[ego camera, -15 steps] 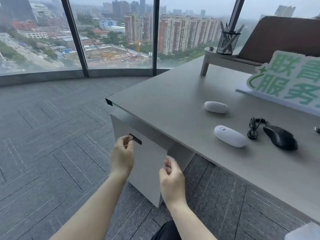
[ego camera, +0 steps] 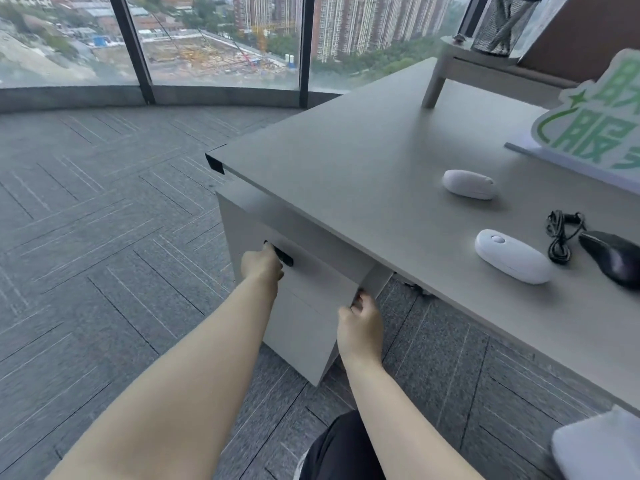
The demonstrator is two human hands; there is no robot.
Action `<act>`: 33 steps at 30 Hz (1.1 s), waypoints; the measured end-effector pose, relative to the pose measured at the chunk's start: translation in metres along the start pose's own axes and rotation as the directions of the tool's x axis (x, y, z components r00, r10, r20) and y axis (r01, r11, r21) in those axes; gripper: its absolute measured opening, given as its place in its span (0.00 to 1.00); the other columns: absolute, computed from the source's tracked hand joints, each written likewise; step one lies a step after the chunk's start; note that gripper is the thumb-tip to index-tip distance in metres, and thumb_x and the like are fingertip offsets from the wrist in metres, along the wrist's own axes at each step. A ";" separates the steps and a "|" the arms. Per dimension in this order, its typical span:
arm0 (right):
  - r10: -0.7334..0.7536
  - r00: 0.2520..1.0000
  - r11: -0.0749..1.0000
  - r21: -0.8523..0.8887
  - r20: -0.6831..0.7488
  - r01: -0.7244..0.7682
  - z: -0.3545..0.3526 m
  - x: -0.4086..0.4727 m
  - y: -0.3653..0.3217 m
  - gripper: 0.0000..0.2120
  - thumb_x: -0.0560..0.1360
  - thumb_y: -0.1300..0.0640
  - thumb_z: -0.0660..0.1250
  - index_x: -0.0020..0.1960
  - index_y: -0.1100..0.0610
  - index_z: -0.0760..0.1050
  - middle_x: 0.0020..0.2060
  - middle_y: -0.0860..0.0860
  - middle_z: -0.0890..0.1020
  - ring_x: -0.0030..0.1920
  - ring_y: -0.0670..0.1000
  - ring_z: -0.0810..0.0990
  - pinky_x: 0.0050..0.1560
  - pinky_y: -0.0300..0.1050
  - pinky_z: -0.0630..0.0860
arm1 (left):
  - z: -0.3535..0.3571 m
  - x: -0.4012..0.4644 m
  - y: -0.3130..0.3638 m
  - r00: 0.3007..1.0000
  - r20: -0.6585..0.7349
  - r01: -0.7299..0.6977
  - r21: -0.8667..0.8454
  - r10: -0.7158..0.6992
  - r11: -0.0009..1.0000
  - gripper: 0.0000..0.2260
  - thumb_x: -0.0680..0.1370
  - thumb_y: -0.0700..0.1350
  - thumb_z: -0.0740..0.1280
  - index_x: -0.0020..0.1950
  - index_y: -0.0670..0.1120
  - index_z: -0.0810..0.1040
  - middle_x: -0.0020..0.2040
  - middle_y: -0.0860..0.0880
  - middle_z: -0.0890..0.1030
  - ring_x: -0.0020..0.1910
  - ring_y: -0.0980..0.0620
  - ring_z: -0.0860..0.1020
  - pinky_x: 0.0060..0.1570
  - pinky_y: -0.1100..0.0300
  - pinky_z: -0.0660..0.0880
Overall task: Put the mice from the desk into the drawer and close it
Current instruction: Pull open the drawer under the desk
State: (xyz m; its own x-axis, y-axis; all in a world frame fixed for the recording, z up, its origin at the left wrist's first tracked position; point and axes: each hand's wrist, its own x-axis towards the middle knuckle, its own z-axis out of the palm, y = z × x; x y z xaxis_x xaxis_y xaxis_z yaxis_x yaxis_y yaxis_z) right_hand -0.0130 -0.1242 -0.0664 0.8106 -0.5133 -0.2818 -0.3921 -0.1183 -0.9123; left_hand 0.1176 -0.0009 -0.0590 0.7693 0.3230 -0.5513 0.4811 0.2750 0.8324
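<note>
Drawer [ego camera: 311,306] sits shut under the tabletop [ego camera: 363,174]; the left hand [ego camera: 261,266] has its grip hooked on the dark handle [ego camera: 282,256], the right hand [ego camera: 360,323] pinches the front's side edge. A crooked pull might jam it. Two white mice [ego camera: 469,184] [ego camera: 512,256] and a black corded one [ego camera: 613,259] wait on top.

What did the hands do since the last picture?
The left hand stayed on the black handle. The right hand reached up to the drawer front's right edge. All three mice, including the nearest white mouse, stayed on the desk.
</note>
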 end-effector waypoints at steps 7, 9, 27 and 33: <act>-0.029 0.997 0.999 0.020 -0.073 0.030 0.007 0.002 0.005 0.18 0.75 0.65 0.61 0.64 0.59 0.74 0.58 0.55 0.82 0.56 0.53 0.82 0.57 0.51 0.80 | 0.002 0.029 0.001 0.988 0.034 0.155 -0.158 -0.152 0.975 0.10 0.80 0.37 0.58 0.58 0.38 0.76 0.48 0.40 0.79 0.46 0.42 0.79 0.31 0.50 0.79; -0.041 0.996 0.999 0.004 -0.073 0.041 0.006 0.000 0.006 0.17 0.74 0.65 0.62 0.61 0.57 0.76 0.56 0.53 0.83 0.55 0.52 0.82 0.55 0.51 0.81 | 0.000 0.032 -0.002 0.993 0.019 0.121 -0.135 -0.120 0.983 0.08 0.80 0.38 0.60 0.56 0.39 0.76 0.50 0.40 0.79 0.47 0.43 0.80 0.28 0.50 0.80; -0.258 0.897 0.891 -0.271 0.358 0.364 -0.011 -0.102 0.027 0.10 0.74 0.49 0.72 0.43 0.56 0.81 0.36 0.48 0.84 0.37 0.46 0.80 0.34 0.31 0.72 | -0.150 -0.024 -0.041 0.994 -0.109 0.002 -0.162 -0.020 0.987 0.10 0.80 0.38 0.61 0.58 0.36 0.76 0.50 0.40 0.79 0.44 0.48 0.80 0.24 0.55 0.80; -0.238 0.798 0.875 -0.235 0.554 0.424 -0.001 -0.139 0.031 0.11 0.71 0.49 0.75 0.39 0.55 0.80 0.31 0.46 0.81 0.30 0.40 0.74 0.31 0.31 0.68 | -0.208 -0.044 -0.052 0.989 -0.149 -0.024 -0.163 -0.001 0.986 0.08 0.80 0.39 0.61 0.56 0.38 0.76 0.47 0.42 0.81 0.43 0.50 0.80 0.26 0.55 0.80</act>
State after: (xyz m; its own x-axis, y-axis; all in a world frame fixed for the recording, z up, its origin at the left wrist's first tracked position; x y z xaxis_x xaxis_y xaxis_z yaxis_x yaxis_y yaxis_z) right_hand -0.1381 -0.0573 -0.0558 0.9810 0.0897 -0.1723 -0.1013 -0.5205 -0.8478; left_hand -0.0287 0.1585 -0.0894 0.6979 0.4539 -0.5541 0.3874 0.4114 0.8250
